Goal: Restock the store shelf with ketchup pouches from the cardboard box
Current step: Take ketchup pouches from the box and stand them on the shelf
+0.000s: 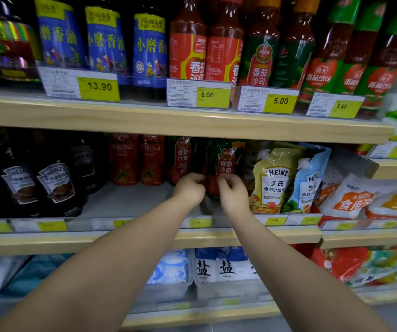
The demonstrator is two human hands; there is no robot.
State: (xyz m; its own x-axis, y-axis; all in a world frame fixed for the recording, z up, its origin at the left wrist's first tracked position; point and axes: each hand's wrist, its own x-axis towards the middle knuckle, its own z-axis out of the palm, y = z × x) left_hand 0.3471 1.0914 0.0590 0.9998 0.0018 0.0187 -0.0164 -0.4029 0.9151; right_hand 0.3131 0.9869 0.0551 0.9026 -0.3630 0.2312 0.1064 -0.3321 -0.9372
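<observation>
Green-and-red ketchup pouch (221, 167) upright on the middle shelf (144, 238), beside another pouch (180, 159), with left hand (189, 189) and right hand (233, 194) curled at its lower sides, fingers pinched close; actual grip hidden, cannot tell. Best to seat it square, label forward, base flat, then slide back flush without knocking the Heinz pouch (270, 180) just right. Cardboard box out of frame.
</observation>
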